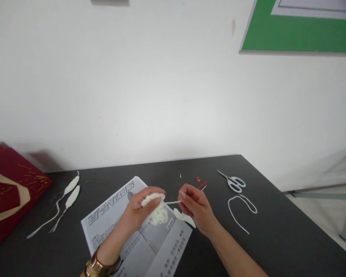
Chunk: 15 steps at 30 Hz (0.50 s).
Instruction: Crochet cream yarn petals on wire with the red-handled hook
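My left hand (pixel 145 206) is closed around a loose bundle of cream yarn (pixel 157 215), with the thumb laid across it. A short strand of yarn (pixel 172 202) runs from the bundle to my right hand (pixel 194 207), which pinches its end between thumb and fingers. Below my right hand lies a white leaf-shaped crocheted piece (pixel 185 217), partly covered by the hand. Under both hands is a printed instruction sheet (pixel 109 227) with large outlined characters and photos.
Two white crocheted petals (pixel 72 197) with long tails lie at left, near a dark red gift bag (pixel 14 188). To the right are scissors (pixel 235 184), a loose yarn piece (pixel 230 209), an orange stitch marker (pixel 198 179) and a red stick-like tool (pixel 202 184). A white wall (pixel 161 96) stands behind the black table (pixel 219 165).
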Available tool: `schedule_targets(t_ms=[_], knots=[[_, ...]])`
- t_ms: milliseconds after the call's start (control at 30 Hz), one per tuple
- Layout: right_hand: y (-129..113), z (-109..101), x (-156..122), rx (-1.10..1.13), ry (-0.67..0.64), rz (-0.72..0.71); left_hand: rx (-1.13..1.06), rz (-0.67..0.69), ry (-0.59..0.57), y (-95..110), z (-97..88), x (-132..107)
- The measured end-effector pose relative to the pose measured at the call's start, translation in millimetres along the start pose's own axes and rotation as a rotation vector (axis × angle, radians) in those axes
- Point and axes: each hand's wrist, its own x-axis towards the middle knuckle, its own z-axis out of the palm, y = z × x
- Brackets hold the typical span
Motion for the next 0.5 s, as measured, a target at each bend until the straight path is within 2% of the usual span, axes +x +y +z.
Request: schedule_targets(t_ms=[200,367,500], knots=[[9,10,-8,-0.545,0.001,-0.13,0.029,0.052,0.038,-6,6.5,-5],[11,12,-11,-0.808,-0.039,-0.433,0.05,0.075,0.071,-6,10.4,-7],[13,12,-12,-0.994,0.05,-0.598,0.114,0.114,0.03,-8,13.6,-7]])
